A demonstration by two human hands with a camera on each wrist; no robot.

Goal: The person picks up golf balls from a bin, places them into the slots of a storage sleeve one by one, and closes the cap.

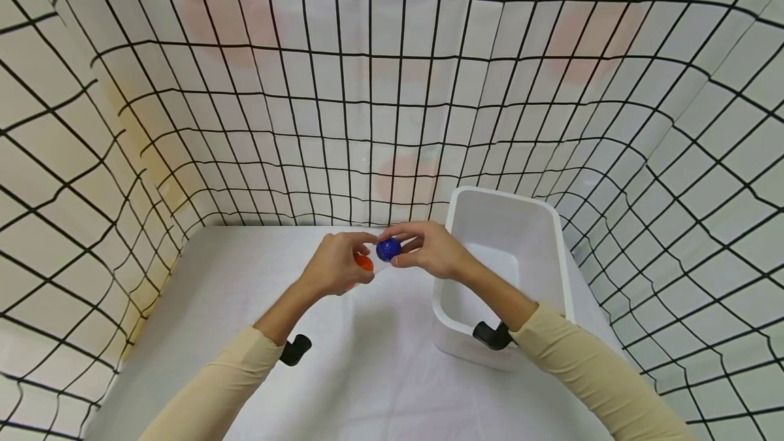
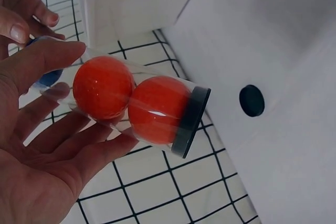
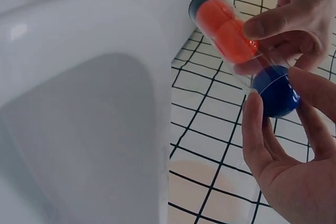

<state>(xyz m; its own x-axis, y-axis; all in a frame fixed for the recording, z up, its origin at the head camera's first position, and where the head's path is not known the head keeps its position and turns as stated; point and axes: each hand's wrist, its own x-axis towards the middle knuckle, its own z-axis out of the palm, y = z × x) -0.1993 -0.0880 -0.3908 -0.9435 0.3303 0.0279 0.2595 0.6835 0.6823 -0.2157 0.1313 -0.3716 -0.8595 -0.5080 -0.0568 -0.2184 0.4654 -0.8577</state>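
Observation:
My left hand (image 1: pixel 333 265) grips a clear tube (image 2: pixel 131 72) with a black cap (image 2: pixel 192 121) on its lower end. Two orange balls (image 2: pixel 103 87) sit one against the other inside it, towards the cap. At the tube's other end, my right hand (image 1: pixel 436 250) pinches a shiny blue ball (image 1: pixel 388 249) between thumb and fingers. In the right wrist view the blue ball (image 3: pixel 275 92) is right at the tube's open mouth, partly overlapped by its clear wall. The tube is held tilted above the white table, and fingers hide part of it.
A deep white bin (image 1: pixel 442 315) stands on the right of the white table (image 1: pixel 233 291), under my right forearm. Black netting (image 1: pixel 367 107) rises at the back and both sides. A dark round disc (image 2: pixel 252 100) lies on the white surface in the left wrist view.

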